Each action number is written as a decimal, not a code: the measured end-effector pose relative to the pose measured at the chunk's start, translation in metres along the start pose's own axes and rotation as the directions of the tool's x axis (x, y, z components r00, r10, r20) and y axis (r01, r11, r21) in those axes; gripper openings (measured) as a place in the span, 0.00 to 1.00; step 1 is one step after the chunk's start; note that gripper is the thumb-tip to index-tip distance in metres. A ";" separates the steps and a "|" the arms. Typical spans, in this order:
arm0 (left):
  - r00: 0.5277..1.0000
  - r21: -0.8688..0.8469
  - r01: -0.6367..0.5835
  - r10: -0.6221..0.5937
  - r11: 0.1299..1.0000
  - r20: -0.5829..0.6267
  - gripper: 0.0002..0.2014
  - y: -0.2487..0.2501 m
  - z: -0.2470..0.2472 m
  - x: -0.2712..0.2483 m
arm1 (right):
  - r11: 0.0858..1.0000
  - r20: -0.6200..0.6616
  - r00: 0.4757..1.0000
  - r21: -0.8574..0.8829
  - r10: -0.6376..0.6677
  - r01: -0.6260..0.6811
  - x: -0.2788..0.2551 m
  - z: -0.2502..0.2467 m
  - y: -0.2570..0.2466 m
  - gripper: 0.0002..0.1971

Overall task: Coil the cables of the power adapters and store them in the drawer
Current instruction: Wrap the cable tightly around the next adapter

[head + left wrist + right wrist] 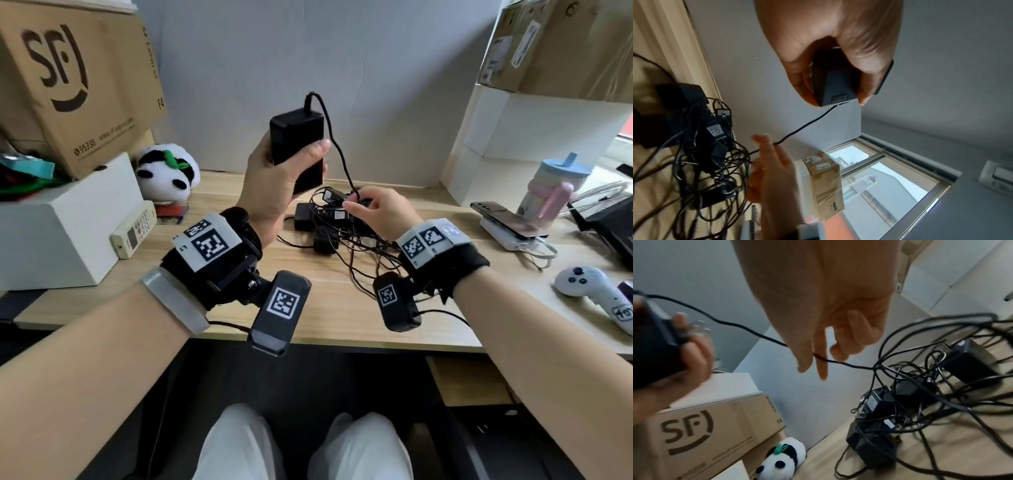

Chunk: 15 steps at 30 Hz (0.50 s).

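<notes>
On wooden desk (pixel 239 274): tangled adapters (pixel 325 222); left hand (pixel 274 185) grips adapter (pixel 298 144), right hand (pixel 380 212) fingers pinch cable (pixel 756 332).

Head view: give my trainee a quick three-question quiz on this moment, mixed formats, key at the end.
1. True or false: the black rectangular power adapter lies on the light wooden desk.
2. Which hand pinches the adapter's thin black cable? A) left hand B) right hand
3. Fill in: the other adapters sit in a ____ pile of black adapters and cables.

Key: 1 false, the left hand holds it up; 2 B; 3 tangled.
</notes>
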<state>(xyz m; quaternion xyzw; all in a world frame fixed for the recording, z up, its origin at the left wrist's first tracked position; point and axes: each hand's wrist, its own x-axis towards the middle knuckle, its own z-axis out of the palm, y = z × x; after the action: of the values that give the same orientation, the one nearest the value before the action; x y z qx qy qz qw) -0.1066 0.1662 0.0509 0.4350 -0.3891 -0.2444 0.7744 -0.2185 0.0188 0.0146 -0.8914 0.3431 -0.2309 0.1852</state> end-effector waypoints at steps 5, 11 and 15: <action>0.995 -0.179 -0.006 -0.012 0.984 -0.098 0.09 0.017 -0.013 0.004 | 0.955 0.112 0.961 -0.192 0.252 -0.228 0.011 0.006 0.029 0.21; 0.965 -0.040 0.246 -0.249 0.968 -0.080 0.13 -0.009 -0.027 0.000 | 0.931 -0.338 0.941 0.350 0.018 0.107 0.006 -0.033 -0.003 0.20; 0.960 0.064 0.275 -0.277 0.959 0.035 0.11 -0.023 -0.010 -0.013 | 0.652 -0.425 0.898 0.648 -0.118 0.393 -0.002 -0.076 -0.055 0.19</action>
<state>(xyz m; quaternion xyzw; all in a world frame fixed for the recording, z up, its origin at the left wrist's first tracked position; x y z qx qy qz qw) -0.1069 0.1688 0.0230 0.5020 -0.3483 -0.3480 0.7110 -0.2322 0.0455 0.1029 -0.7312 0.1203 -0.5230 0.4211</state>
